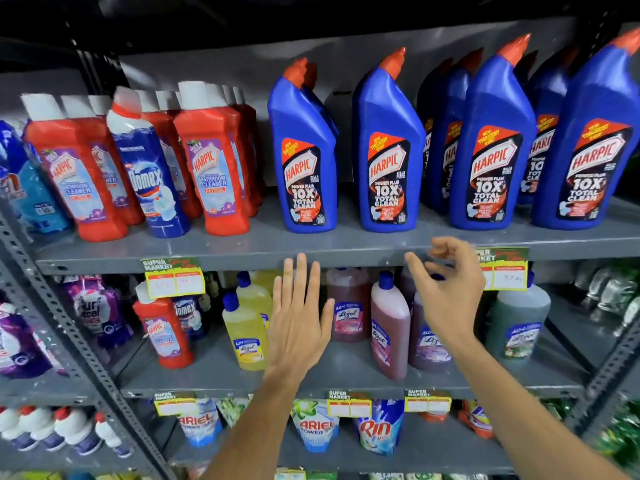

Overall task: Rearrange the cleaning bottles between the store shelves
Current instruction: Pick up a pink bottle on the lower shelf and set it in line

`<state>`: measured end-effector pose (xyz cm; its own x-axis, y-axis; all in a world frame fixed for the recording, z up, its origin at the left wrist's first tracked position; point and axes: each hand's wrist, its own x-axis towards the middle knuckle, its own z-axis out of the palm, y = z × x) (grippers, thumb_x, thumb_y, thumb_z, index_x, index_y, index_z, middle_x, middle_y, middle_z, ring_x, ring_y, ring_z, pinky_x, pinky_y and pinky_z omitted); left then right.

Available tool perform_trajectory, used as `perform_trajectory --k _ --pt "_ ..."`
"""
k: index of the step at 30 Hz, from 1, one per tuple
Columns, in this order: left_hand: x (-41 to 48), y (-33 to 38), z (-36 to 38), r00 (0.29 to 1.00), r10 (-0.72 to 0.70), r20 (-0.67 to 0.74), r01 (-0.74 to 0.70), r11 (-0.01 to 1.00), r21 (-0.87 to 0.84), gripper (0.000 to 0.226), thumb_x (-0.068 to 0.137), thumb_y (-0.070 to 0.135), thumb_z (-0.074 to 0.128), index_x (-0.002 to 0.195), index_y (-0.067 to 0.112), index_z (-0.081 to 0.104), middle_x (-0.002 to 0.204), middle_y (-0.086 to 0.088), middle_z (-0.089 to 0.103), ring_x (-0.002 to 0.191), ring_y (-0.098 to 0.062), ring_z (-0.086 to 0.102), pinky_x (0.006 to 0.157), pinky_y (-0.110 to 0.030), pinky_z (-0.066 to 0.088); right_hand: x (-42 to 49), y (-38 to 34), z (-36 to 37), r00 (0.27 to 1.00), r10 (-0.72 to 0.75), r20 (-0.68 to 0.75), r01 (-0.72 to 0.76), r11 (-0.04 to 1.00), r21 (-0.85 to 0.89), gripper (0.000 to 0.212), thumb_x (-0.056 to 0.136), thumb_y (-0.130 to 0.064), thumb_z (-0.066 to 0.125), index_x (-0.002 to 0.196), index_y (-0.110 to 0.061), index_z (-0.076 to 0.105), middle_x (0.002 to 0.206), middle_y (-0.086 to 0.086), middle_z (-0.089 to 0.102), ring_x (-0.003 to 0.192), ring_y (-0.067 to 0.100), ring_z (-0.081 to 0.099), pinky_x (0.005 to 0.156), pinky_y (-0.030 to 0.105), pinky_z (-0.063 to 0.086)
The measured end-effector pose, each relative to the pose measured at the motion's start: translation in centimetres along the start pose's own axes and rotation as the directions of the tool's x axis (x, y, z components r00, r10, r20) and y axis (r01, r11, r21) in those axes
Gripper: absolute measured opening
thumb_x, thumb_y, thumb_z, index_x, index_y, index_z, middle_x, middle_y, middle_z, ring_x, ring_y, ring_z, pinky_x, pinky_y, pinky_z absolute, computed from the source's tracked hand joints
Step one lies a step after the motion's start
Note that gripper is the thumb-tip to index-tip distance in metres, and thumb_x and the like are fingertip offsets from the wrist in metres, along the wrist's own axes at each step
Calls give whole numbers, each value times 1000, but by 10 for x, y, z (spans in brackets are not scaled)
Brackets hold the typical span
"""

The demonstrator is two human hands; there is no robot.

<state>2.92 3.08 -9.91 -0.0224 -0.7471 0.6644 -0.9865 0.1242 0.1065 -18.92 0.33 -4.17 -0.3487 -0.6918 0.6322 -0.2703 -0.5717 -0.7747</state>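
Several blue Harpic bottles (388, 157) with red caps stand on the upper grey shelf (242, 252); red Harpic bathroom cleaner bottles (211, 168) and a blue Domex bottle (149, 174) stand to their left. On the shelf below are a red Harpic bottle (162, 330), a yellow Lizol bottle (244, 327), pink Lizol bottles (388, 323) and a green one (519, 320). My left hand (299, 317) is flat, fingers spread, in front of the lower shelf, holding nothing. My right hand (446, 289) hovers in front of the upper shelf's edge, fingers loosely curled and empty.
Yellow price tags (175, 280) hang on the shelf edges. Purple detergent pouches (93, 306) fill the left bay. Ariel and Rin pouches (313, 427) sit on the shelf under the Lizol bottles. A perforated steel upright (69, 327) divides the bays. Green packs (613, 289) sit at right.
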Motion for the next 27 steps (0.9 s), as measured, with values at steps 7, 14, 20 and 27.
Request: perform_trajectory --k 7,14,20,27 --pt "-69 -22 79 948 -62 313 57 998 26 68 100 47 29 155 12 11 164 -13 3 151 -29 -3 122 -46 11 -68 88 7 912 368 181 -313 909 -273 62 77 -14 87 130 -6 55 117 5 60 95 18 60 85 34 54" --pt "-121 -58 159 789 -87 609 98 995 15 79 91 58 15 154 10 17 163 -15 9 151 -33 6 120 -48 7 -111 161 31 773 594 222 -469 771 -431 89 68 -18 91 142 -16 42 127 5 67 114 28 64 100 46 53" --pt "-144 -85 193 772 -135 621 187 982 -19 81 92 61 18 152 7 26 160 -18 20 149 -36 15 119 -52 10 -118 192 44 762 631 148 -489 710 -507 82 76 -21 87 139 -13 35 132 15 63 120 39 59 99 46 50" --pt "-145 -88 197 756 -122 643 189 981 -37 81 92 62 18 153 8 23 162 -16 19 149 -35 12 118 -52 9 -119 199 46 709 666 233 -435 673 -598 71 80 -29 85 131 -14 37 125 16 67 113 42 62 93 49 51"
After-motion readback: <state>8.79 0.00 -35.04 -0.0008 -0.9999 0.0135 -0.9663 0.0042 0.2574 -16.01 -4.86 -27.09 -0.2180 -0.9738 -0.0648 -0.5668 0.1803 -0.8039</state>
